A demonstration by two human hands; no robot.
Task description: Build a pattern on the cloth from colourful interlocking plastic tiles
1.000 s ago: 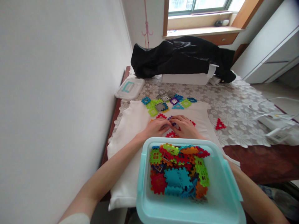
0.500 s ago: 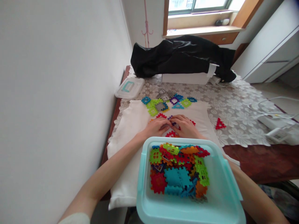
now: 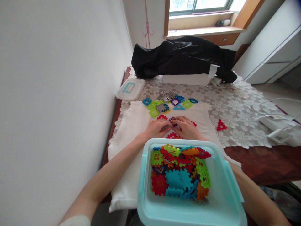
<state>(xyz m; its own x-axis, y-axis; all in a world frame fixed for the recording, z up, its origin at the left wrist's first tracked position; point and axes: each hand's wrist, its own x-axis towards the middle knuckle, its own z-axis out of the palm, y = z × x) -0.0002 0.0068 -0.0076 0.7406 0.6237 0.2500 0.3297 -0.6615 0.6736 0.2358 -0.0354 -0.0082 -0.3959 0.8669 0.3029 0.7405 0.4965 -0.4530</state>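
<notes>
Plastic waffle tiles point(image 3: 162, 106) spread over the far part of a white cloth point(image 3: 127, 175) on the bench point(image 3: 261, 164); a wall point(image 3: 58, 94) closes off the bench's left side, while its right side lies open across lace point(image 3: 237, 122) to bare dark wood; a black fabric bundle point(image 3: 181, 56) lies over a white box point(image 3: 185, 79) at the far end; a teal plastic tub point(image 3: 142, 185) sits nearest, between the forearms, packed with red, blue, green and orange tiles, with some room along its right side; a clear lid point(image 3: 128, 89) lies near the wall; a red triangle tile point(image 3: 221, 125) sits alone on the lace; the left hand point(image 3: 158, 128) and right hand point(image 3: 185, 127) meet just beyond the tub, close together over a small purple piece point(image 3: 172, 119); whether they grip it is hidden.
</notes>
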